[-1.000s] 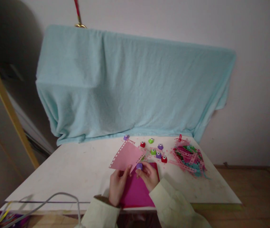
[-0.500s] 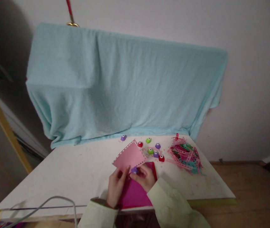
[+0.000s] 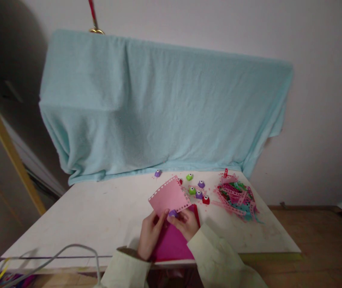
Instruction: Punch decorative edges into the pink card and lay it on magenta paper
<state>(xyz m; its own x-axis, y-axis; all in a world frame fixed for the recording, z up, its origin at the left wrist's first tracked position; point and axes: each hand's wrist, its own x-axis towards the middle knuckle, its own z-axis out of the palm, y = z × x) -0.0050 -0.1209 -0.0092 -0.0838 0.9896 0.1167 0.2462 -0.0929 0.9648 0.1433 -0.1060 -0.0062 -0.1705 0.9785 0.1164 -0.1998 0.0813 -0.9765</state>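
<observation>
A sheet of pink paper (image 3: 169,195) with punched holes along its edges is pinched at its lower corner by my left hand (image 3: 152,232), thumb on top. My right hand (image 3: 189,225) grips a small purple craft punch (image 3: 173,213) at the paper's near edge, the thumb against it. Beneath both hands lies magenta paper (image 3: 174,244), with a red edge showing at its right. Beyond the paper stand several more little punches: purple (image 3: 158,173), green (image 3: 189,177) and red (image 3: 206,199). Another red one is partly hidden behind the pink sheet.
On the right of the white table (image 3: 99,216) sits a heap of punched paper strips (image 3: 237,196). Small pink scraps lie around the punches. A pale blue cloth (image 3: 165,108) hangs behind the table, and a grey cable (image 3: 69,247) loops over the front left edge.
The whole view has shifted slightly to the right. The pink sheet has turned a little and partly covers a red punch. The thumb of my right hand now lies over the purple punch.
</observation>
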